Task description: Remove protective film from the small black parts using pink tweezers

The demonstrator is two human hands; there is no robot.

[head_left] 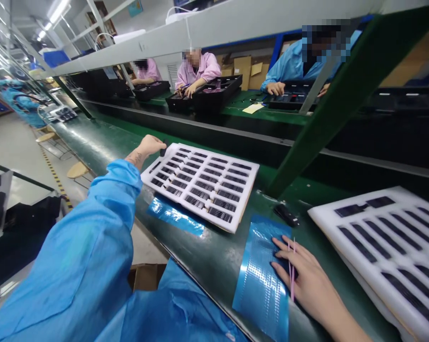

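Note:
My left hand (151,144) reaches out to the far left corner of a white tray (248,183) filled with rows of small black parts, and its fingers are closed on a small black part (162,151) at the tray's edge. My right hand (309,280) rests on a blue film sheet (259,280) on the green bench, fingers lying flat, with thin pink tweezers (292,273) tucked between them. A small black part (286,215) lies just beyond that sheet.
A second white tray (396,237) of black parts sits at the right. Another blue film strip (175,214) lies by the first tray. A green post (328,109) slants up behind. Across the conveyor (236,128), people in pink and blue coats handle black trays (207,92).

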